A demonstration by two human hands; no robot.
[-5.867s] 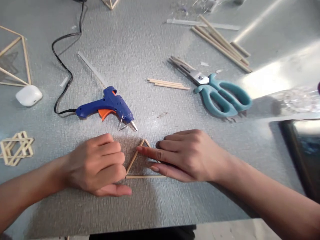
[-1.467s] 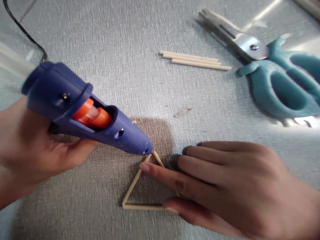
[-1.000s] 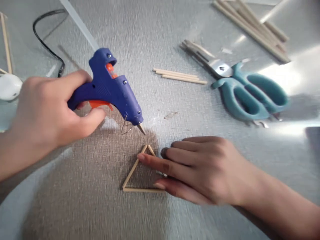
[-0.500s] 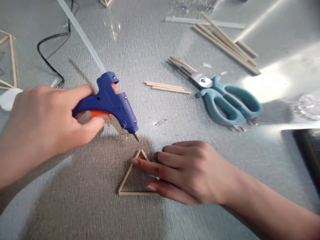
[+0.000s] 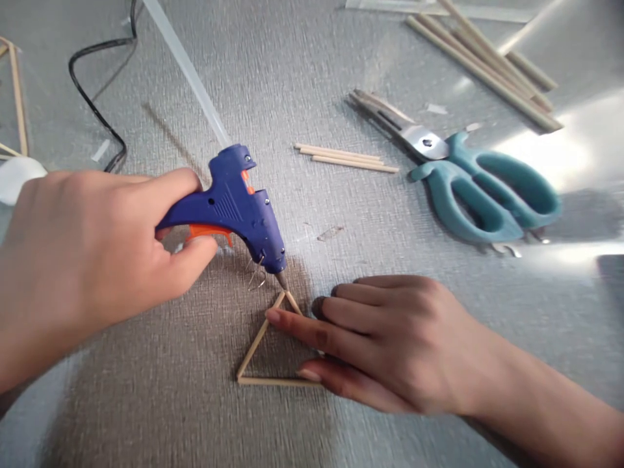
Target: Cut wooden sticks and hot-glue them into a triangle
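Observation:
My left hand [image 5: 112, 240] is wrapped around the handle of a blue glue gun [image 5: 238, 201], with the thumb by its orange trigger [image 5: 209, 232]. A clear glue stick [image 5: 190, 71] sticks out of the gun's back end. The metal nozzle points down and meets, or nearly meets, the top corner of a triangle of thin wooden sticks [image 5: 258, 344] lying flat. My right hand [image 5: 390, 338] holds the triangle down, index fingertip on the left stick and thumb on the bottom one. It hides most of the right stick and the right corner.
Teal-handled scissors [image 5: 468, 175] lie right of three short thin sticks [image 5: 346, 158]. Several thicker sticks [image 5: 487, 62] are piled at the back right. A black cord [image 5: 80, 78] curves at the left, near another stick frame [image 5: 19, 104] and a white round object [image 5: 19, 179].
The glue gun has come down and closer, so its nozzle is now at the triangle's top corner. My right hand keeps its hold on the triangle. The whole view has shifted slightly.

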